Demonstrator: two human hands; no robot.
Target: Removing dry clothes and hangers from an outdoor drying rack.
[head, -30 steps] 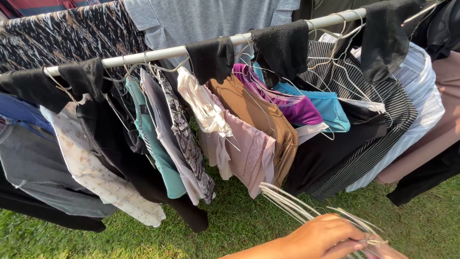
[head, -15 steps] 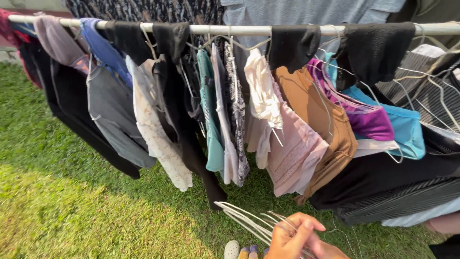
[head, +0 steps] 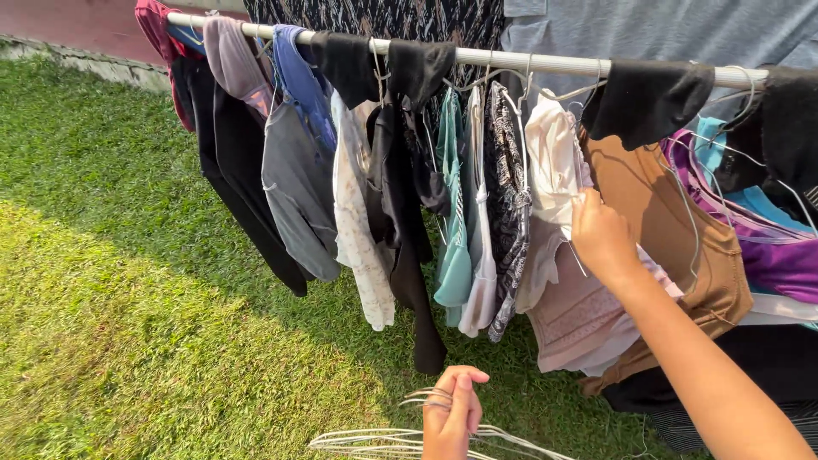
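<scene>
A row of clothes hangs on wire hangers from a white rail [head: 528, 61]. My right hand [head: 601, 234] reaches up from the lower right and pinches the edge of a cream garment [head: 550, 153], which hangs between a patterned black-and-white piece [head: 509, 196] and a brown top [head: 682, 230]. A pale pink garment [head: 579, 315] hangs just below that hand. Low at the bottom centre, my left hand [head: 452, 417] is closed around a bundle of empty white wire hangers [head: 375, 440] that fan out to both sides.
Black pieces [head: 648, 98] are draped over the rail. Grey [head: 298, 187], blue, teal and black garments fill the rail's left half; purple and turquoise ones hang at the right. Sunlit grass [head: 111, 341] lies below, with a low stone kerb [head: 77, 55] at the far left.
The view has swung left along the rail. My right hand has risen from the hanger bundle to the cream garment, and my left hand now holds the hangers.
</scene>
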